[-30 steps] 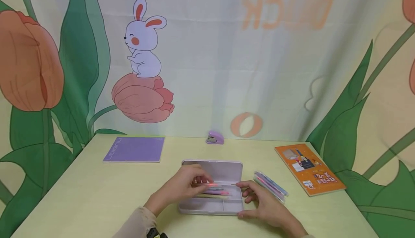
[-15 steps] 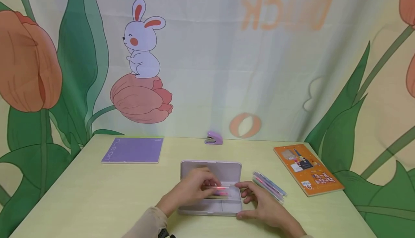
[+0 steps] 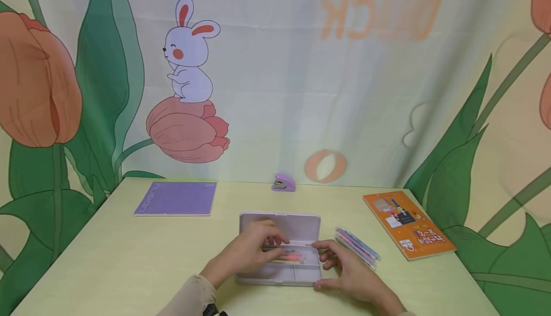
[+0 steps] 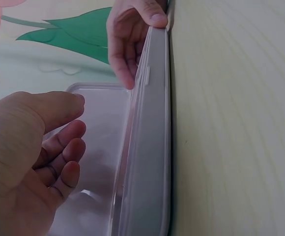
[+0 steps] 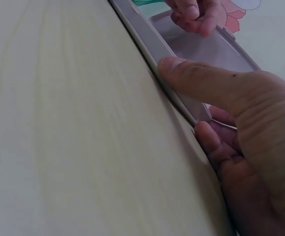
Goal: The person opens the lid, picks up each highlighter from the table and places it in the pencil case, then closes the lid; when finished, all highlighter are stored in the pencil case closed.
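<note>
An opened pale grey-lilac pencil case lies on the table, its lid raised at the back. Several colored pens lie in its long rear compartment, partly covered by my left hand. That hand hovers over the case's left part; in the left wrist view its fingers are loosely curled with nothing between them and the thumb. My right hand holds the case's right end, thumb on the front edge and index finger at the rear corner. Both front compartments of the case hold nothing visible.
A bundle of pens lies right of the case, behind my right hand. Farther right is an orange book. A purple notebook lies at the back left, and a purple stapler stands at the back edge before a printed curtain.
My left hand moved right with a pinkish pen over the case, then drew slightly back left, its fingers parted from the pens. The right hand stayed at the case's right end.
</note>
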Tool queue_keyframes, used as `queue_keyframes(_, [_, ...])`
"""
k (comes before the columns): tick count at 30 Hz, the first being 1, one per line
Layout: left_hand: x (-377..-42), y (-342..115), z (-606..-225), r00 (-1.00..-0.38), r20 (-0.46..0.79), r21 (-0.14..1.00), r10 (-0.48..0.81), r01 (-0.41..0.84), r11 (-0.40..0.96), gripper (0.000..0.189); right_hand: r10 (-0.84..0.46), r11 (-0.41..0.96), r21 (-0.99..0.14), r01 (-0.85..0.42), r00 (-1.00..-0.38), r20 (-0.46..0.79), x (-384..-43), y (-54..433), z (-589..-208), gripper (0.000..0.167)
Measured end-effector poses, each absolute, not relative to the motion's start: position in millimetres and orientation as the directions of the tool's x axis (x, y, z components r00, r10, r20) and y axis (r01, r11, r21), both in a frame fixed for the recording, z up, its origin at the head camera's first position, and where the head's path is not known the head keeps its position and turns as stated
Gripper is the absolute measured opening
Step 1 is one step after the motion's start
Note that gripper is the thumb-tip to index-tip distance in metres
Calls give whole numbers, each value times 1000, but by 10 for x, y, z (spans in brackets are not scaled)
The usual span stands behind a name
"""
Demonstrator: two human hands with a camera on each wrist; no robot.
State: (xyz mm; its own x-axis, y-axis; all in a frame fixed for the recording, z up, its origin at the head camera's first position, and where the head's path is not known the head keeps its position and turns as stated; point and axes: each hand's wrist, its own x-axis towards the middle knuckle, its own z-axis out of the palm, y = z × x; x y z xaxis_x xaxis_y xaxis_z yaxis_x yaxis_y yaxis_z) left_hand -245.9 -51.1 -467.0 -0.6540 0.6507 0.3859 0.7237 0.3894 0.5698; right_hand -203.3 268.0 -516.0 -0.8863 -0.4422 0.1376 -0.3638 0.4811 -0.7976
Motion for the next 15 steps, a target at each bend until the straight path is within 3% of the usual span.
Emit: queue_keyframes(15, [-2468,-1086,-4696,-678,427,618,598,702,354,14,-438,465,-813,-351,-889,133,-2035,2686,-5163,85])
